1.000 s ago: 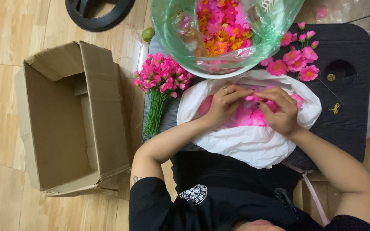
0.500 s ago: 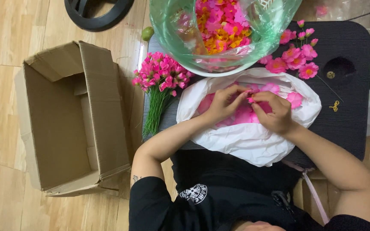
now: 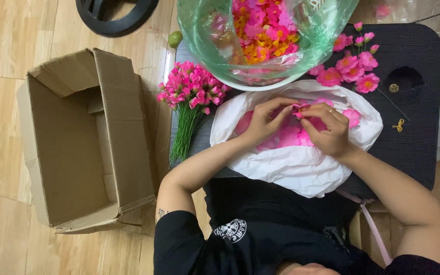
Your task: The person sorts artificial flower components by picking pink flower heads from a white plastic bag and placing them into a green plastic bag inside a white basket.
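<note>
My left hand and my right hand meet over an open white plastic bag full of pink fabric petals. Both hands pinch one small pink petal piece between their fingertips. The bag lies on a black table in front of me. A bunch of pink artificial flowers on green stems lies at the table's left edge. Several finished pink flowers with yellow centres lie at the back right.
A green plastic-lined basin holding pink and orange blossoms stands at the table's far edge. An open cardboard box sits on the wooden floor to the left. A black ring-shaped object lies at the top left.
Both hands have risen slightly from the petals in the bag and brought their fingertips together on one small pink piece.
</note>
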